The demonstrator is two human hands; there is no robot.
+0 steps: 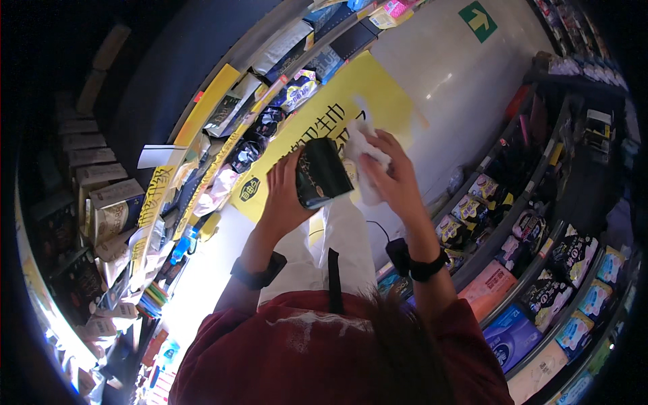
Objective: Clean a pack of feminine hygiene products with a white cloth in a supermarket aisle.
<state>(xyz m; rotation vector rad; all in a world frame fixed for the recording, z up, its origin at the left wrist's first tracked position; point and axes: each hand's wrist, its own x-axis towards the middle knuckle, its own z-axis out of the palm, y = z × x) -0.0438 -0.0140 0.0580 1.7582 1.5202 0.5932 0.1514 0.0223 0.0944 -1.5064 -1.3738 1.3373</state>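
Note:
In front of my body, my left hand [278,192] grips a dark green-black box [325,174] by its left side, with the fingers wrapped round the edge. Just right of the box, my right hand [391,170] is closed on a crumpled white cloth [368,145], which hangs below and above the fingers. A small gap shows between cloth and box. Both wrists carry black bands with small devices.
Shelves of packaged goods run along the left, with boxes [116,209] and a yellow edge strip [202,104]. More shelves with bagged packs [469,209] stand at right. A yellow floor sign [398,94] and a green arrow sign [478,21] lie ahead.

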